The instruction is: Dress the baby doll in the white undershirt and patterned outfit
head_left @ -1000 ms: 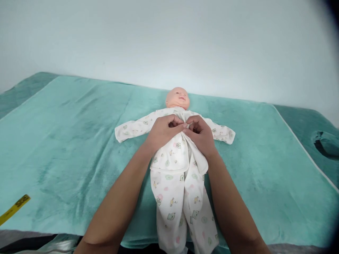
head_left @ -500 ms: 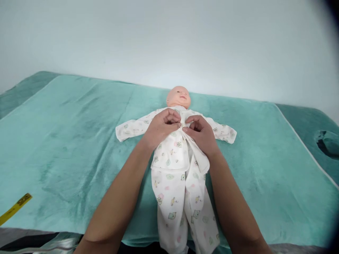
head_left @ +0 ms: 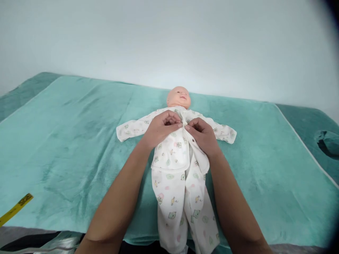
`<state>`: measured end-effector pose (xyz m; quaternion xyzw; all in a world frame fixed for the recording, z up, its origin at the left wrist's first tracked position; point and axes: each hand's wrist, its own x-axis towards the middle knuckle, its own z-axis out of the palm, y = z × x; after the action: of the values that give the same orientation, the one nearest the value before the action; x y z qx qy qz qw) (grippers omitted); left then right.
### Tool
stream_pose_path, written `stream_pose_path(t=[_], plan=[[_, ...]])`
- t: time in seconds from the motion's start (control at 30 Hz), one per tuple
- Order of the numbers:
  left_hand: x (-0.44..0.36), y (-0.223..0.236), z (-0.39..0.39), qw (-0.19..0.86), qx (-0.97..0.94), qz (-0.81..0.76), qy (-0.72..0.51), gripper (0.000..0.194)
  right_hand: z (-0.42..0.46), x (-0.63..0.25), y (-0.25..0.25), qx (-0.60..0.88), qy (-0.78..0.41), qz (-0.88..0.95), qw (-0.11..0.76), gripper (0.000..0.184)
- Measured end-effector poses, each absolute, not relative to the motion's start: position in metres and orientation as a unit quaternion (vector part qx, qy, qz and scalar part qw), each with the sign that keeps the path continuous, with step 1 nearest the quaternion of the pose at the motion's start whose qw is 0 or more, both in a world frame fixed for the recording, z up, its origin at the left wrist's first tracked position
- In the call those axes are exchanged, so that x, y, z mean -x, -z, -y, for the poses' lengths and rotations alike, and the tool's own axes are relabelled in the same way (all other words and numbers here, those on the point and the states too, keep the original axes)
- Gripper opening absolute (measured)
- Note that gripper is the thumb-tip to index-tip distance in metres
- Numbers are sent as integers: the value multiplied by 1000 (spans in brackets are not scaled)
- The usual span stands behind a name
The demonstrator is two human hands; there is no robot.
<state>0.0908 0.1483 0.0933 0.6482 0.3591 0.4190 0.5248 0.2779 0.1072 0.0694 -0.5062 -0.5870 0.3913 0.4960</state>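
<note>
A baby doll [head_left: 178, 97] lies on its back, dressed in a white printed jacket [head_left: 172, 153] and matching trousers [head_left: 172, 201]. Its sleeves stretch out to both sides. My left hand [head_left: 164, 127] pinches the jacket's front edge at the chest, thumb against fingers. Close beside it, my right hand [head_left: 201, 133] pinches the opposite front edge. A small pale button [head_left: 184, 124] shows between my fingertips. Below the hands the jacket front hangs apart, its right flap folded outward with a small dark dot on it.
A green plush cover [head_left: 79, 141] spreads under the doll, against a pale wall [head_left: 169, 42]. A yellow strip with dark print [head_left: 16, 209] lies at the front left. Toward the right edge is a dark ring-shaped opening [head_left: 328, 144].
My right fingers have closed in and shifted slightly at the chest edge. The button and the dark dot on the flap now show. The doll stays put.
</note>
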Motion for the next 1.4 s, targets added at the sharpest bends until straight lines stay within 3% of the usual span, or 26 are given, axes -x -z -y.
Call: stream_pose_path(t=[0.2,0.37,0.53,0.7,0.97,1.23,1.4], plan=[[-77,-103,-147,502,-741,-336,-293,16,-84,-293,-101,517,-421,681,303,35],[-77,-110,-142,443,-830,-267,-210,14,-79,-302,-108,471,-483,697,243,42],[-82,-109,-137,413,-846,-250,-225,13,-86,-309,-97,439,-531,674,267,40],[-84,-114,-133,478,-825,-191,-234,23,-89,-309,-89,388,-574,656,300,38],[-88,-113,-125,550,-746,-261,-270,13,-92,-309,-76,392,-607,600,343,34],[-83,-109,-129,631,-682,-250,-271,17,-93,-309,-77,397,-616,589,342,35],[-82,-107,-130,605,-709,-247,-266,18,-94,-310,-76,389,-614,596,341,34]])
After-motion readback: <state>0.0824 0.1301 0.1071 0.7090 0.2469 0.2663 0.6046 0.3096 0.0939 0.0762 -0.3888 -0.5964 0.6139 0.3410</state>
